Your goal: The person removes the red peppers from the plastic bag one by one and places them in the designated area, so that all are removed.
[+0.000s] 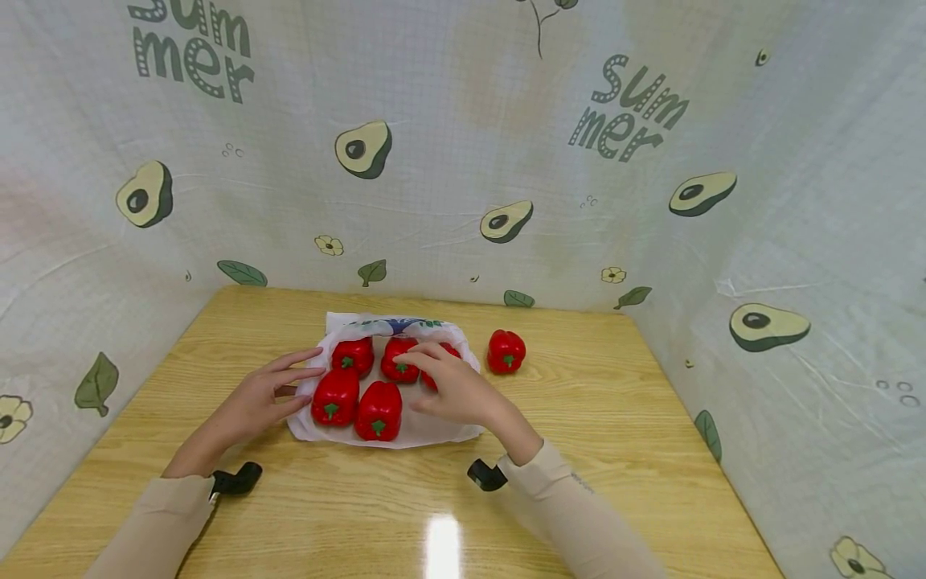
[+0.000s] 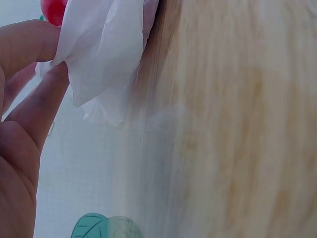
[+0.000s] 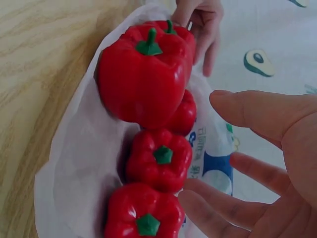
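Note:
A white plastic bag [image 1: 427, 430] with blue and green print lies spread on the table, its mouth facing me. Inside it sit several red bell peppers [image 1: 379, 411] with green stems. My left hand [image 1: 271, 394] is at the bag's left side; in the left wrist view its thumb and finger pinch the bag's edge. Over the bag's right part hovers my right hand [image 1: 456, 388], fingers spread and holding nothing. Its fingertips are close to a pepper [image 3: 159, 159] at the back; whether they touch it I cannot tell. That hand partly hides the rightmost pepper [image 1: 428, 378].
Another red bell pepper [image 1: 506, 352] stands on the wooden table [image 1: 579, 434], right of the bag. A pale cloth [image 1: 434, 96] printed with avocados and leaves surrounds the table at the back and sides. Black wrist cameras [image 1: 486, 475] sit at both sleeves.

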Available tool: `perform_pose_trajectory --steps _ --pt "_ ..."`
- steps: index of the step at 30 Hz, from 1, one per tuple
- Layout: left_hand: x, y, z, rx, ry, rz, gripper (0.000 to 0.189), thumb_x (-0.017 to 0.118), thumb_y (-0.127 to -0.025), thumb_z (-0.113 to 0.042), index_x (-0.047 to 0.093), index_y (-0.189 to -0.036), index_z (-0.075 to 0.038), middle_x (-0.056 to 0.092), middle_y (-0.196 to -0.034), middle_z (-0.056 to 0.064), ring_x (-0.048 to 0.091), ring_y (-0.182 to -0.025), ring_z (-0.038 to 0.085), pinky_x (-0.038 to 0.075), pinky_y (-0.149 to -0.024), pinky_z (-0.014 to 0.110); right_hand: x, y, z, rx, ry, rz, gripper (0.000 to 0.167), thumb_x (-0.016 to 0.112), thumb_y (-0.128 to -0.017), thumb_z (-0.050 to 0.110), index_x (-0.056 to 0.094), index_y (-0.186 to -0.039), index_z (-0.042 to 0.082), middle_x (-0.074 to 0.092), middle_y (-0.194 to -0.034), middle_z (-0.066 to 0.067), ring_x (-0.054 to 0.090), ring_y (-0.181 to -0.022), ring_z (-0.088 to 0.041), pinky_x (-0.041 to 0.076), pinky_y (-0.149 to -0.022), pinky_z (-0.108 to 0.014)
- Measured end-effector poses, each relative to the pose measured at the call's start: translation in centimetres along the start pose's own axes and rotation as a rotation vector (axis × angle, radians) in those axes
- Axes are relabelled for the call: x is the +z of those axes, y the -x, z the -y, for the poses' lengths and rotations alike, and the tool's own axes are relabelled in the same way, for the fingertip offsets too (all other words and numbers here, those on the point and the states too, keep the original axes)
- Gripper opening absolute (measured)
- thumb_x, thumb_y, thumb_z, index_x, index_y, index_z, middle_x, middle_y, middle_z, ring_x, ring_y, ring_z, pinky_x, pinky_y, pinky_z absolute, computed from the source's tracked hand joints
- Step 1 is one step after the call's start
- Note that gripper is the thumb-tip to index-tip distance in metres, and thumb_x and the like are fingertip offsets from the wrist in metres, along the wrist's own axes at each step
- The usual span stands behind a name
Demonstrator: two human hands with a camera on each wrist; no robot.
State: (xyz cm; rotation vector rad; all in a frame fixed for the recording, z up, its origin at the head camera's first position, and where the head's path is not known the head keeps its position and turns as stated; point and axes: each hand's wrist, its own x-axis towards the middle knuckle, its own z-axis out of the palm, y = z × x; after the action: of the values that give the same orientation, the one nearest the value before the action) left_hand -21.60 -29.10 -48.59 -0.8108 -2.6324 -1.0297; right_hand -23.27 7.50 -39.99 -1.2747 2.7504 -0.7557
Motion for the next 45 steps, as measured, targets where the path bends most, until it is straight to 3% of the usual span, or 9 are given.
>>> perform_pose_trajectory --steps 25,33,45 --pt "-0.1 0.1 -0.1 -0.007 0.018 0.008 0.056 0.084 -0.087 0.003 0.069 -0.14 -0.005 0.05 -0.16 0.015 0.059 -0.131 0.041 0.065 -0.087 0.039 2.5 -1.2 1.2 0.039 -0.025 0.098 0.062 0.08 -0.095 0.021 0.057 -0.152 0.018 0.054 -0.153 0.0 0.052 -0.139 -0.018 0.055 -0.109 -0.032" --pt "-0.1 0.1 0.1 0.01 -0.005 0.002 0.056 0.084 -0.087 0.003 0.069 -0.14 -0.006 0.051 -0.16 0.014 0.06 -0.13 0.038 0.064 -0.087 0.028 3.1 -1.3 1.5 0.071 -0.053 0.12 0.061 0.079 -0.095 0.02 0.057 -0.153 0.022 0.053 -0.152 0.003 0.056 -0.131 -0.014 0.057 -0.102 -0.028" --pt "-0.1 0.1 0.0 0.006 0.013 0.006 0.056 0.083 -0.087 0.004 0.069 -0.14 -0.005 0.05 -0.16 0.015 0.059 -0.131 0.04 0.065 -0.087 0.035 3.9 -1.7 1.9 0.074 0.0 0.14 0.065 0.081 -0.094 0.023 0.056 -0.154 0.024 0.056 -0.148 0.002 0.057 -0.129 -0.014 0.057 -0.102 -0.029"
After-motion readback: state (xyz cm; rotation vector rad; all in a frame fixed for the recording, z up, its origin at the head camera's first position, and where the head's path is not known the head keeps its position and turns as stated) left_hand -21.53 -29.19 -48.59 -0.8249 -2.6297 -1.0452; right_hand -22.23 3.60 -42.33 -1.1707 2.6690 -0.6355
